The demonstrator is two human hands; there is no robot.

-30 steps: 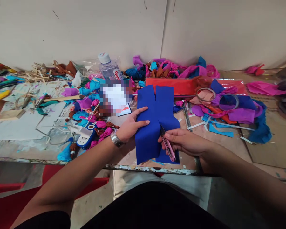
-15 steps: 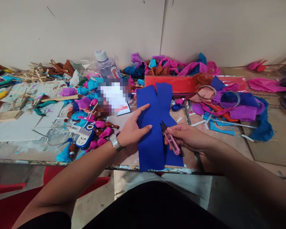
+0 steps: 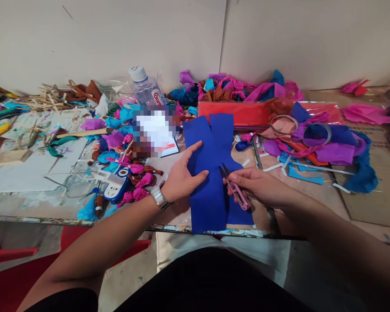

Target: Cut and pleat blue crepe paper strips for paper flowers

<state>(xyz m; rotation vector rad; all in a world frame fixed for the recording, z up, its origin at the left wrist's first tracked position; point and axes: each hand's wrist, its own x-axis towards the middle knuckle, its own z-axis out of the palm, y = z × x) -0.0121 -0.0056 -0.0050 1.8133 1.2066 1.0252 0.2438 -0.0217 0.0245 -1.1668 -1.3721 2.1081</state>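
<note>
Dark blue sheet material (image 3: pixel 208 203) lies at the table's front edge, as two pieces or layers that overlap; which of these I cannot tell. My left hand (image 3: pixel 185 175) rests on its left part with thumb and fingers spread. In my right hand (image 3: pixel 250 186) are small pink thread snips (image 3: pixel 236 190), their dark blades pointing up and left over the blue material. The blade tips are slightly apart. Whether they touch the material is unclear.
A phone (image 3: pixel 169 148), partly blurred, and a water bottle (image 3: pixel 146 91) stand behind my left hand. A power strip (image 3: pixel 117 187) and small tied bundles are at left. Red sheets (image 3: pixel 230 113) lie behind the blue material. Tape rings (image 3: pixel 316 134) and coloured scraps are at right.
The blades of the snips have opened a little wider. The top of the blue material has shifted slightly left. Both hands are nearly where they were.
</note>
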